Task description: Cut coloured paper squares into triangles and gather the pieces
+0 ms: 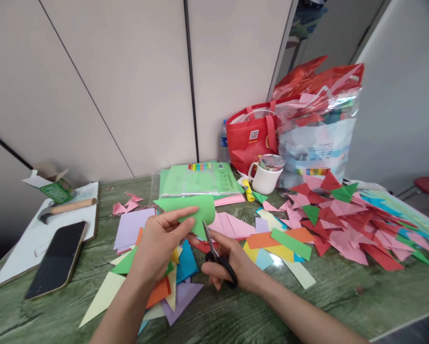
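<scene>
Between thumb and fingers, my left hand (164,239) pinches a sheet of green paper (205,208), raised above the table and curling at its right side. A pair of scissors with black handles (214,248) is in my right hand (232,260), fingers in the loops. The blades point up and meet the lower edge of the green paper; how far they are apart is hard to see. Under my left wrist lie loose colored paper pieces, among them a purple one (182,301) and a blue one (187,263). Orange, yellow and green strips (291,243) lie right of my right hand.
A heap of folded pink, red and green paper (343,220) covers the right side. Behind stand a white mug (266,179), a red bag (248,143) and a packet of green paper (200,179). A phone (58,258) and a hammer (69,207) lie left.
</scene>
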A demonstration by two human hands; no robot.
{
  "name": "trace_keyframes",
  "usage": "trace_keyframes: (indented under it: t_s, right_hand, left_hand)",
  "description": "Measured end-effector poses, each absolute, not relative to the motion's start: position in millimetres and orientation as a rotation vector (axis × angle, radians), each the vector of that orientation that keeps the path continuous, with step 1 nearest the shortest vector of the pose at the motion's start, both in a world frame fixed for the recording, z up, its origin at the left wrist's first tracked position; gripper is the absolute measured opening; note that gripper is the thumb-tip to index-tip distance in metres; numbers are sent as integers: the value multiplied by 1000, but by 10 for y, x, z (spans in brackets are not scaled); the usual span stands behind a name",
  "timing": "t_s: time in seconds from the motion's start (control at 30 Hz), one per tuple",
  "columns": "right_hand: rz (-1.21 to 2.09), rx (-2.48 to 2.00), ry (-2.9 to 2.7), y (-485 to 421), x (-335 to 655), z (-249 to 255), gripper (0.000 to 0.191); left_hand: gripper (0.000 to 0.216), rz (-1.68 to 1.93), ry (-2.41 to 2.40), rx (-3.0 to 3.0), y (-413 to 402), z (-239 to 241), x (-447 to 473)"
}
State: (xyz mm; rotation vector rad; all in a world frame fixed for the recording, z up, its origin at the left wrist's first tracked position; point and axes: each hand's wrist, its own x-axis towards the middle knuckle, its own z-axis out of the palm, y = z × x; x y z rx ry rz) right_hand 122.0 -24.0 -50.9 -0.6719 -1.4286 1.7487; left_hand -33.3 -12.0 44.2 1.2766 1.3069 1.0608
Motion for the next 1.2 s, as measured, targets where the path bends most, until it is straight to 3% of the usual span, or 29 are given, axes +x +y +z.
trace_keyframes:
  t_s: [0.47,0.67,1.2]
  right_hand:
    - [1709,-677,-1420,-248,1210,-476,58]
    - [1657,-750,-1410,-261,1204,-420,35]
    - [1587,-733,-1275,-220,1168,-314,42]
  left_hand:
    - [26,1148,1279,1279,-141,419,-284]
    - [27,1121,1342,1380,-150,366,-273]
    - [32,1047,1365,1403,-212,388,-68]
